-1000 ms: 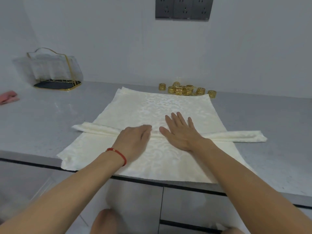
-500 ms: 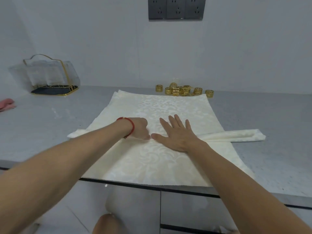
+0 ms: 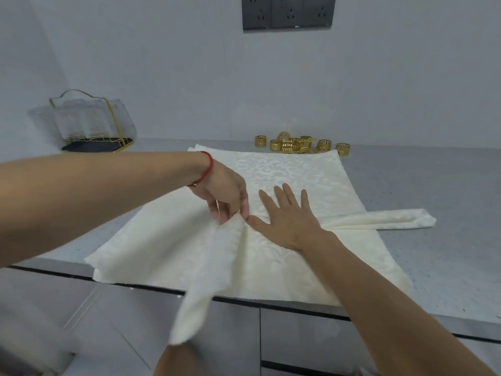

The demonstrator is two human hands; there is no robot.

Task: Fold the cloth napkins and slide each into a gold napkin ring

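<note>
A cream patterned napkin [image 3: 292, 169] lies spread flat on the grey counter [image 3: 433, 213]. On top of it lies a second cream napkin folded into a long strip [image 3: 379, 219]. My left hand [image 3: 225, 194] pinches the strip near its middle, and the strip's left half [image 3: 206, 280] hangs toward me over the counter's front edge. My right hand [image 3: 287, 215] lies flat with fingers spread, pressing the strip's middle; the right half runs out to the right. Several gold napkin rings [image 3: 301, 144] stand in a cluster behind the napkins.
A clear holder with a gold wire frame [image 3: 92, 123] stands at the back left of the counter. Dark wall sockets [image 3: 287, 12] sit above the rings. Grey cabinet fronts [image 3: 298, 343] lie below the counter's front edge.
My left hand has gripped the strip at its middle and swung its left half round toward me, so it hangs over the front edge. My right hand stays pressed on the middle.
</note>
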